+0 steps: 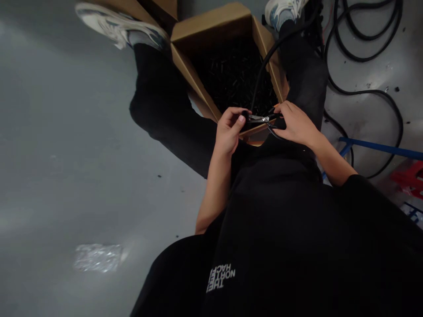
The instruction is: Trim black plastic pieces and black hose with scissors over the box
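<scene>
My left hand [228, 130] pinches the end of a black rubber tube [264, 61] between thumb and fingers. The tube arches up from there over the box's right side. My right hand [296, 124] is closed on the dark handles of a pair of scissors [265, 119], whose metal blades point left at the tube beside my left fingertips. Whether the blades touch the tube I cannot tell. Just beyond both hands stands an open cardboard box [211, 24], holding many short black pieces [231, 66].
The box stands between my outstretched legs. Long loops of black tube [366, 92] lie on the grey floor [82, 132] at the right. A blue metal bar [390, 149] and a red object [410, 178] are at the right edge. A clear plastic wrapper [98, 257] lies at the lower left.
</scene>
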`<state>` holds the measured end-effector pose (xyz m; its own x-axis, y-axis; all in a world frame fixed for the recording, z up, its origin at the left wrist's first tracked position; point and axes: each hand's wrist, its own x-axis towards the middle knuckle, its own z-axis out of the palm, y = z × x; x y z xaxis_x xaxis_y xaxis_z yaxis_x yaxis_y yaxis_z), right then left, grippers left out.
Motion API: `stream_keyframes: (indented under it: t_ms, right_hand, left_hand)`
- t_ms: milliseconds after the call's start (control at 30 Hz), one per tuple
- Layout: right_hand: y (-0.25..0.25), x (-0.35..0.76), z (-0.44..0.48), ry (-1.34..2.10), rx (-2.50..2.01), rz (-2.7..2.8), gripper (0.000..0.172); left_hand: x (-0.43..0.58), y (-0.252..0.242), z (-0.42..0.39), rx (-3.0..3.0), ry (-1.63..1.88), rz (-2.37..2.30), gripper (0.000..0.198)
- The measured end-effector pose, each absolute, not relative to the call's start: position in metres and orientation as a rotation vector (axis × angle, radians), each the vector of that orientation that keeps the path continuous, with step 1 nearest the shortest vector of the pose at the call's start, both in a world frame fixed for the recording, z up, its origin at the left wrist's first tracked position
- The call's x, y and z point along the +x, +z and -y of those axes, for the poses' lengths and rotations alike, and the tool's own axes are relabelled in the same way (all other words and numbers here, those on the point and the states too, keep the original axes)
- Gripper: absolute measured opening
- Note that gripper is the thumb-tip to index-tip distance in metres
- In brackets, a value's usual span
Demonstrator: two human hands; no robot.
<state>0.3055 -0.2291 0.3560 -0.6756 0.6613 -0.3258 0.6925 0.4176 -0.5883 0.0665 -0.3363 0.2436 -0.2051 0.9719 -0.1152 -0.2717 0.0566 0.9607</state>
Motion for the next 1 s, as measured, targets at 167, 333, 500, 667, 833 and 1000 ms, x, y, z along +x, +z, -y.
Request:
stream_keyframes:
  t_ms: [167, 333, 500, 667, 833, 1000]
  right_hand:
    - [0.358, 0.307, 0.228, -1.011, 1.179, -2.664, 0.047]
    - [0.361, 0.309, 0.225, -0.995, 1.085, -2.727, 0.048]
    - [0.369, 0.31, 0.222, -1.036, 1.106, -2.705, 0.045]
    - [0.379, 0.311, 0.224, -1.076, 1.321, -2.601, 0.042]
    - [0.382, 0.311, 0.229, -1.238, 1.397, -2.538, 0.04]
    - [0.386, 0.313, 0.228, -1.392, 1.292, -2.573, 0.049]
  left_hand:
    - [0.066, 0.247, 0.34, 0.854, 1.378, -1.173, 0.044]
    - [0.064, 0.253, 0.339, 0.887, 1.338, -1.133, 0.045]
    - [0.064, 0.256, 0.338, 0.877, 1.372, -1.084, 0.048]
    - [0.066, 0.254, 0.335, 0.839, 1.451, -1.217, 0.067]
    - [0.07, 0.263, 0.33, 0.983, 1.443, -1.305, 0.058]
    - [0.069, 0.29, 0.327, 1.049, 1.326, -1.172, 0.056]
